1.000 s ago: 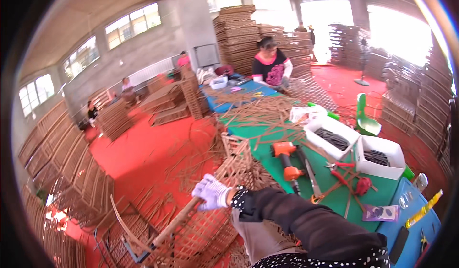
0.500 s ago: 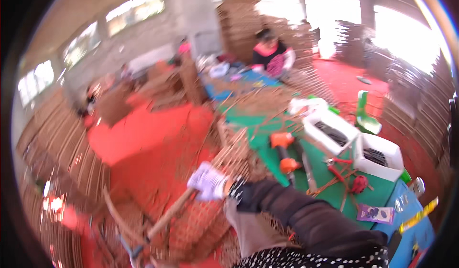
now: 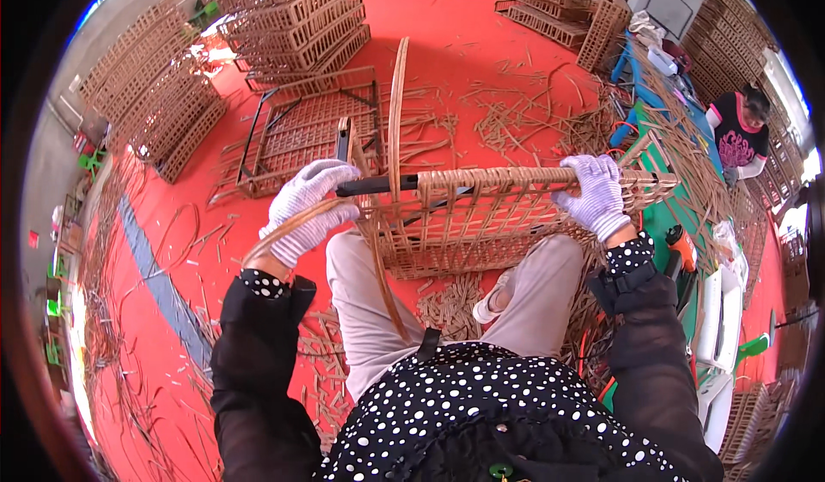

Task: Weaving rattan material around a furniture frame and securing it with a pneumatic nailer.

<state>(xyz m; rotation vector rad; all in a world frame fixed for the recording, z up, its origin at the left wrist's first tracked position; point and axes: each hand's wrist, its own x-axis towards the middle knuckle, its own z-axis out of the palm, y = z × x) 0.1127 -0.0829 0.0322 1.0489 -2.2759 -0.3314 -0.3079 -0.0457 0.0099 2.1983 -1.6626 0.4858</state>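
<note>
A woven rattan frame lies across my knees, its top rail wrapped in brown strip except for a bare black stretch at the left end. My left hand, in a pale knitted glove, is closed at that bare end. A flat rattan strip runs through its fingers and trails down past the wrist. Another strip stands up in a tall loop over the rail. My right hand, gloved alike, grips the wrapped rail near its right end, fingers over the top.
Cut strips litter the red floor. Another woven frame lies ahead, with stacked frames behind. At right, a green-topped table bears an orange-and-black power tool and a white box. A co-worker is beyond it.
The view has swung down onto my lap. My left hand, unseen before, now shows on the strip. My right hand still grips the frame's rail, and the rail now lies across my knees.
</note>
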